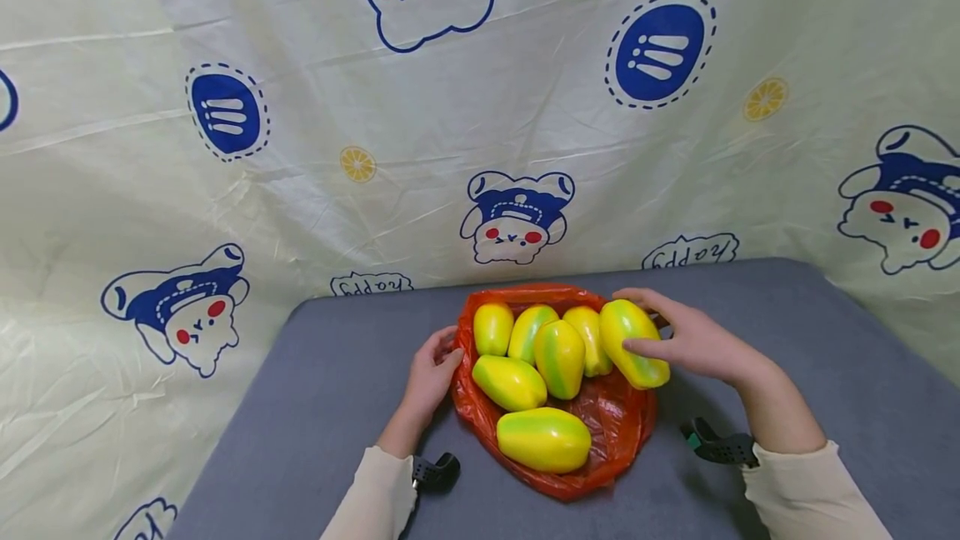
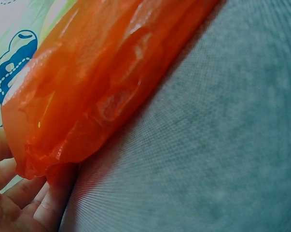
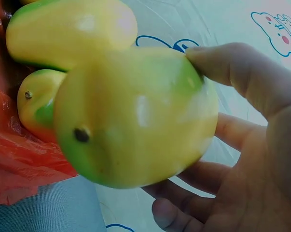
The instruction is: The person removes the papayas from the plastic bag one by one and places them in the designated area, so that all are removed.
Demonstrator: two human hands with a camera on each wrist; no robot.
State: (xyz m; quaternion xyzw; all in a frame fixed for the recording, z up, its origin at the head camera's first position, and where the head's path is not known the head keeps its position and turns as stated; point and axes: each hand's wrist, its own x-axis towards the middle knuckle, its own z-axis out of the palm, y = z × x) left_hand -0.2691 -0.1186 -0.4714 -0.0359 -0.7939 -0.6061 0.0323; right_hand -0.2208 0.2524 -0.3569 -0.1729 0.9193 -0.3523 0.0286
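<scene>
A yellow papaya with green streaks (image 1: 634,343) is in my right hand (image 1: 693,340), at the right rim of a red plastic bag (image 1: 622,423). In the right wrist view, thumb and fingers grip this papaya (image 3: 135,116) from opposite sides, its dark stem spot facing the camera. My left hand (image 1: 432,369) holds the bag's left rim. Seen from the left wrist, its fingers (image 2: 44,203) lie at the gathered edge of the bag (image 2: 82,96). Several more papayas lie inside the opened bag, among them one across the front (image 1: 543,440) and one at the left (image 1: 510,382).
The bag sits on a grey cloth-covered table (image 1: 337,390). Behind the table hangs a pale sheet (image 1: 300,215) printed with cartoon figures. Black camera mounts (image 1: 437,473) are strapped to both wrists.
</scene>
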